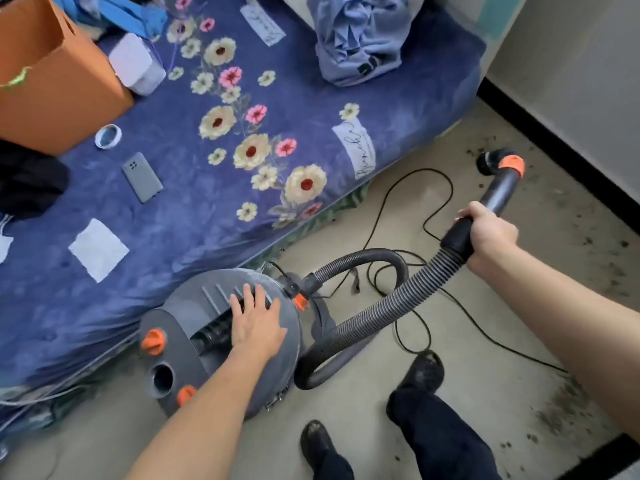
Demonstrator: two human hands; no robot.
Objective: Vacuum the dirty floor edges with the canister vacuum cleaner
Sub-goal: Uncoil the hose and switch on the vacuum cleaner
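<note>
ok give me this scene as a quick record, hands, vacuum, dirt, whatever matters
left hand: rests flat on top of the canister
right hand: grips the wand where the hose joins
nozzle: held low, near the baseboard
dirt: dark specks strewn along the baseboard
cord: loose loops beside the bed

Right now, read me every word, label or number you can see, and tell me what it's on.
Patch near the bedspread's corner: cursive, perhaps "Punche"; uncertain.
Patch at the bedspread's top edge: similar script, too blurred to read.
Blue garment: dark print, folded in, unreadable.
Vacuum canister: no label visible.
</note>
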